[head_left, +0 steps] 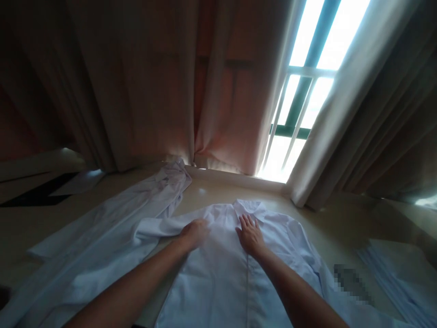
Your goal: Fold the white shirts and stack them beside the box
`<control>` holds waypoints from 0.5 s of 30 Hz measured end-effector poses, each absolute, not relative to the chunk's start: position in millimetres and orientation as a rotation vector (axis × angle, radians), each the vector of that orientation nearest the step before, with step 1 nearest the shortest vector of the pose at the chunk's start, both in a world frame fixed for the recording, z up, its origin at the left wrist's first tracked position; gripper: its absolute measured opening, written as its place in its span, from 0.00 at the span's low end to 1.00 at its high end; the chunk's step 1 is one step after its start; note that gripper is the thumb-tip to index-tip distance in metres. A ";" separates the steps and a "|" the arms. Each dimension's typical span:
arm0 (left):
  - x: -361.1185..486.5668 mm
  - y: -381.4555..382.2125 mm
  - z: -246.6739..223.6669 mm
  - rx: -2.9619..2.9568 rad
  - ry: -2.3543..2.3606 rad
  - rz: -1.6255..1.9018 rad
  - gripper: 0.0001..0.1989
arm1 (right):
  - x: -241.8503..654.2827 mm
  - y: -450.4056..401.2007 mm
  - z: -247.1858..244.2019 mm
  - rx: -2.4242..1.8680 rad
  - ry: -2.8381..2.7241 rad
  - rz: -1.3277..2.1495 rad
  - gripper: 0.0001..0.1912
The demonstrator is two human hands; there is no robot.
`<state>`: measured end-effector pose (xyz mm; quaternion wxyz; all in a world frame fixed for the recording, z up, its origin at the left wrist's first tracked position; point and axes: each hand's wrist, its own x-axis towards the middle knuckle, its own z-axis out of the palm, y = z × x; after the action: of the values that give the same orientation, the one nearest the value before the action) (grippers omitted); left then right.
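Observation:
A white collared shirt [221,278] lies spread out, front side up, with its collar toward the window. My right hand [251,236] rests flat on the upper front just below the collar, its fingers spread. On the shirt's left shoulder area is my left hand [195,233], blurred by motion, so its fingers and anything between them cannot be made out. One sleeve stretches out to the left past that hand, and the other side of the shirt slopes down to the right.
More white garments [129,214] lie heaped on the table [344,228] at the left. A folded white stack [403,273] sits at the right. Long curtains [153,91] hang behind the table, parted at a bright barred window [302,102]. Dark and pale flat items are at the far left.

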<state>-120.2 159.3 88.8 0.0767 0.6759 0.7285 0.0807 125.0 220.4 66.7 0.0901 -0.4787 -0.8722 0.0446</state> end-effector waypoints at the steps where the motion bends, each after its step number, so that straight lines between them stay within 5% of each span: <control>1: -116.7 161.3 79.6 2.028 2.176 0.235 0.21 | 108.9 234.8 68.8 -1.368 -2.633 0.134 0.30; 8: -141.3 175.0 36.3 1.890 2.240 0.090 0.37 | 55.6 298.7 41.8 -1.329 -2.803 0.252 0.34; 15: -156.7 183.5 27.5 1.960 2.249 0.186 0.39 | 62.1 324.7 32.0 -1.458 -2.791 0.272 0.36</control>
<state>-156.7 183.5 27.5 0.0762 0.6538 0.7502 0.0622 62.1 324.7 32.0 -0.0094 -0.4614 -0.8830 0.0861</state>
